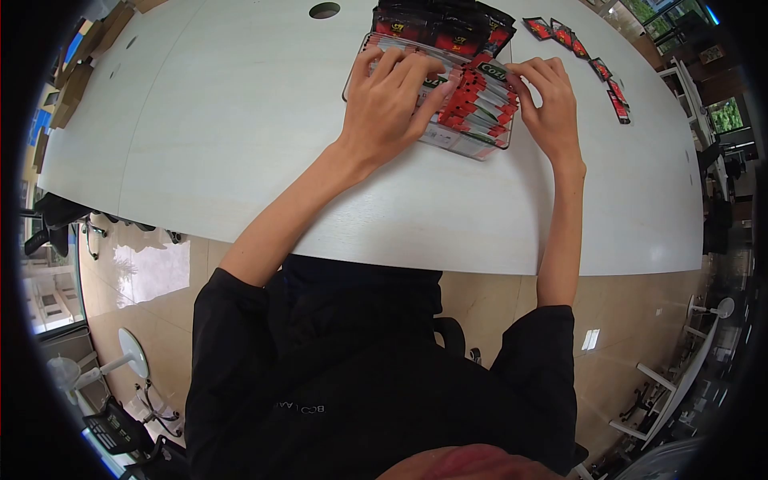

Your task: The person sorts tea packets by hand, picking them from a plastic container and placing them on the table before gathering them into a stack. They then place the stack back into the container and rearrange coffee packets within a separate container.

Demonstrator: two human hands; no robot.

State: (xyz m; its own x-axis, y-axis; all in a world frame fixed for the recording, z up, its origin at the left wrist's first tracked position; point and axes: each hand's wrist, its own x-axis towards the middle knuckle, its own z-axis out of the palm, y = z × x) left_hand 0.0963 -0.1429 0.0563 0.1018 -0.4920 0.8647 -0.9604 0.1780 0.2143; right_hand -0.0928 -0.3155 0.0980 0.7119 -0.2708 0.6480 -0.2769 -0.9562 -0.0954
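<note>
A clear organizer box (pixel 460 144) stands near the table's far side, filled with red and white stick packets (pixel 486 100) in front and black-and-red coffee sachets (pixel 460 36) behind. My left hand (pixel 392 92) lies over the box's left part, fingers bent across its upper edge, thumb toward the packets; what its fingertips hold, if anything, is hidden. At the box's right side, my right hand (pixel 548 100) pinches the end of a packet with a green label (pixel 491 70) lying on top of the others.
Several red-and-black sachets (pixel 600 70) lie in a curved row on the white table (pixel 240 144), right of the box. A round cable hole (pixel 324 10) is at the far edge. Chairs and a fan stand beyond the table's left side.
</note>
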